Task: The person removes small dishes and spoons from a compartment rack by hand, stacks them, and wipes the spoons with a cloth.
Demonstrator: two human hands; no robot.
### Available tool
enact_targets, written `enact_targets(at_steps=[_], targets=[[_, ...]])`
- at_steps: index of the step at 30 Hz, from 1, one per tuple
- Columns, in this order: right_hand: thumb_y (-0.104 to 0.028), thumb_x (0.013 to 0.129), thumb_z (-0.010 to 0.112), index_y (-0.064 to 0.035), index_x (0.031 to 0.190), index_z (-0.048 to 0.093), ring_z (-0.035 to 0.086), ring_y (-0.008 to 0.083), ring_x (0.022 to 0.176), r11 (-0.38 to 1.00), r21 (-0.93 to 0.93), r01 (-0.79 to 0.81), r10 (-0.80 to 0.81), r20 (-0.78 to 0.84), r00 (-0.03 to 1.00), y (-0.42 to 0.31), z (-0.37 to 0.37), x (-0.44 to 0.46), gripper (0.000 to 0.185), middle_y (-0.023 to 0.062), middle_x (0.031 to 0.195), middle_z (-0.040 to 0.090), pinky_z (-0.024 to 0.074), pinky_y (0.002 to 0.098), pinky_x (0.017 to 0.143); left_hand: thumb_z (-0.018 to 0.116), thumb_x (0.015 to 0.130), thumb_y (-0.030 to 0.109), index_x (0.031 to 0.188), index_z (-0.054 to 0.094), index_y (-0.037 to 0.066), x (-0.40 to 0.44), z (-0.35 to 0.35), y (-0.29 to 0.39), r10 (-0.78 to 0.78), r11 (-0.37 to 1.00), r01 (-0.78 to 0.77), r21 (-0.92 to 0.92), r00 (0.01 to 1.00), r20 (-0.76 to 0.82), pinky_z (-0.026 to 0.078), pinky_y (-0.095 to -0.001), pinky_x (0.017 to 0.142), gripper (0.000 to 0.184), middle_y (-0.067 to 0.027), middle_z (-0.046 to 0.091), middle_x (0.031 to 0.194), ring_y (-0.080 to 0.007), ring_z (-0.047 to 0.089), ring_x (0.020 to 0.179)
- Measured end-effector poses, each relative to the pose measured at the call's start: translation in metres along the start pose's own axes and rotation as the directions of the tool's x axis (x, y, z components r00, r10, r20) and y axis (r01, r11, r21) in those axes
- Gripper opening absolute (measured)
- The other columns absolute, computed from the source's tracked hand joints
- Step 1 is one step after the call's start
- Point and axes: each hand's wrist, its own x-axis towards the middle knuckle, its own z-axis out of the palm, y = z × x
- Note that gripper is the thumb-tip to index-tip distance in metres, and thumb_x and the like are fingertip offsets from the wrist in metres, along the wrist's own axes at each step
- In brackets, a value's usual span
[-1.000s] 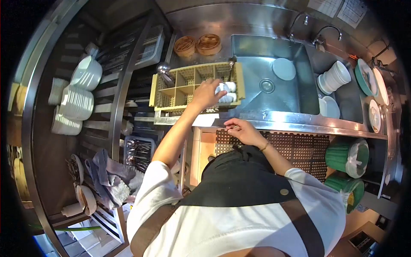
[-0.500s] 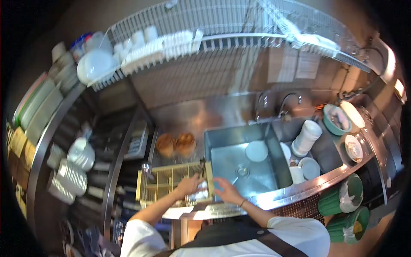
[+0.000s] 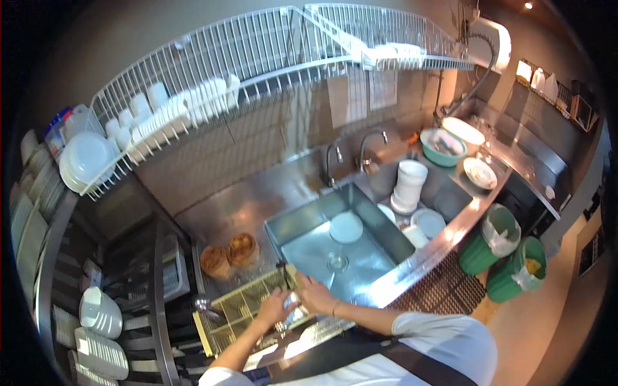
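Observation:
A pale yellow rack with square compartments (image 3: 235, 312) lies on the steel counter, left of the sink. At its right end is a shiny bundle of metal cutlery (image 3: 293, 301), whose exact kinds are too small to tell. My left hand (image 3: 273, 307) reaches in from the left, its fingers closed at the bundle. From the other side my right hand (image 3: 315, 296) curls around it, close to the rack's edge; its fingertips are partly hidden. Dark-handled utensils (image 3: 283, 273) stand in the rack's far right corner.
A steel sink (image 3: 389, 248) holds a white round plate (image 3: 346, 227). Beyond are stacked white bowls (image 3: 409, 185) and a teal basin (image 3: 443, 148). Two round brown containers (image 3: 243, 249) stand behind the rack. A wire shelf (image 3: 270, 83) hangs above; green bins (image 3: 489, 241) stand at right.
My right hand has come in from the rack's right edge and closed beside my left hand at the cutlery. The view has turned to the right.

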Motion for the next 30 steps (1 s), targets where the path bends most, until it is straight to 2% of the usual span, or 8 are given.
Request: enact_targets(at_steps=[4, 5, 6, 7, 8, 11, 16, 30], targets=[[-0.008, 0.076, 0.053, 0.0070, 0.109, 0.053, 0.038, 0.0395, 0.114, 0.989, -0.139, 0.048, -0.053, -0.036, 0.998, 0.004, 0.017, 0.011, 0.036, 0.0252, 0.133, 0.030, 0.0429, 0.0440, 0.087, 0.070, 0.068, 0.012, 0.112, 0.053, 0.003, 0.003, 0.027, -0.054, 0.199, 0.965, -0.190, -0.179, 0.979, 0.034, 0.041, -0.0409, 0.087, 0.048, -0.0179, 0.049, 0.104, -0.0344, 0.049, 0.100], [-0.007, 0.074, 0.053, 0.0107, 0.116, 0.046, 0.036, 0.0406, 0.116, 0.988, -0.152, 0.021, -0.008, 0.085, 0.996, 0.000, 0.013, 0.016, 0.046, 0.0254, 0.132, 0.031, 0.0414, 0.0447, 0.088, 0.070, 0.067, 0.011, 0.112, 0.053, 0.003, 0.003, 0.021, -0.048, 0.181, 0.971, -0.168, -0.171, 0.982, 0.061, 0.041, -0.0405, 0.090, 0.049, -0.0183, 0.049, 0.106, -0.0348, 0.048, 0.103], [-0.012, 0.073, 0.053, 0.0048, 0.095, 0.062, 0.031, 0.0415, 0.121, 1.000, -0.006, 0.002, -0.003, -0.103, 0.995, 0.011, 0.042, 0.021, 0.029, 0.0240, 0.132, 0.033, 0.0380, 0.0457, 0.092, 0.069, 0.067, 0.011, 0.113, 0.053, 0.003, 0.003, 0.021, -0.048, 0.191, 0.972, -0.181, -0.151, 0.980, 0.054, 0.039, -0.0412, 0.093, 0.049, -0.0191, 0.050, 0.109, -0.0350, 0.047, 0.106], [-0.011, 0.072, 0.053, 0.0042, 0.092, 0.062, 0.032, 0.0397, 0.121, 0.991, -0.087, 0.104, -0.120, -0.202, 0.972, 0.008, 0.031, 0.020, 0.027, 0.0225, 0.130, 0.036, 0.0359, 0.0473, 0.093, 0.070, 0.066, 0.011, 0.114, 0.053, 0.004, 0.004, 0.030, -0.055, 0.206, 0.974, -0.203, -0.099, 0.978, 0.018, 0.039, -0.0419, 0.094, 0.051, -0.0196, 0.051, 0.109, -0.0353, 0.046, 0.108], [-0.011, 0.069, 0.057, 0.0034, 0.091, 0.062, 0.036, 0.0378, 0.117, 0.969, -0.159, 0.189, -0.211, -0.140, 0.967, 0.004, 0.015, 0.019, 0.027, 0.0201, 0.123, 0.041, 0.0356, 0.0487, 0.090, 0.070, 0.065, 0.012, 0.110, 0.054, 0.003, 0.005, 0.006, -0.038, 0.117, 0.986, -0.102, -0.130, 0.987, 0.112, 0.040, -0.0431, 0.091, 0.049, -0.0194, 0.052, 0.107, -0.0353, 0.048, 0.105], [-0.011, 0.065, 0.061, 0.0013, 0.088, 0.063, 0.039, 0.0337, 0.112, 0.969, -0.072, 0.235, -0.239, -0.057, 0.969, -0.003, -0.005, 0.018, 0.026, 0.0164, 0.113, 0.046, 0.0372, 0.0449, 0.086, 0.073, 0.063, 0.015, 0.089, 0.060, 0.002, 0.012, 0.000, -0.038, 0.137, 0.959, -0.124, -0.255, 0.990, 0.033, 0.044, -0.0408, 0.079, 0.033, -0.0176, 0.058, 0.088, -0.0354, 0.055, 0.089], [-0.016, 0.056, 0.073, -0.0014, 0.084, 0.061, 0.042, 0.0280, 0.111, 0.953, 0.099, 0.286, -0.285, -0.019, 0.958, 0.000, -0.018, 0.026, 0.034, 0.0116, 0.104, 0.050, 0.0377, 0.0396, 0.087, 0.078, 0.062, 0.025, 0.100, 0.061, 0.003, 0.008, 0.009, -0.023, -0.023, 0.966, 0.023, -0.258, 1.000, 0.001, 0.044, -0.0387, 0.079, 0.047, -0.0156, 0.058, 0.091, -0.0332, 0.056, 0.091], [-0.024, 0.070, 0.070, -0.0013, 0.098, 0.057, 0.039, 0.0293, 0.120, 0.921, 0.238, 0.309, -0.294, -0.098, 0.951, 0.016, -0.002, 0.024, 0.038, 0.0131, 0.108, 0.053, 0.0303, 0.0423, 0.099, 0.077, 0.060, 0.027, 0.085, 0.063, -0.002, 0.001, -0.007, -0.012, -0.197, 0.934, 0.163, -0.317, 0.978, -0.076, 0.047, -0.0340, 0.069, 0.041, -0.0168, 0.062, 0.083, -0.0254, 0.062, 0.077]])
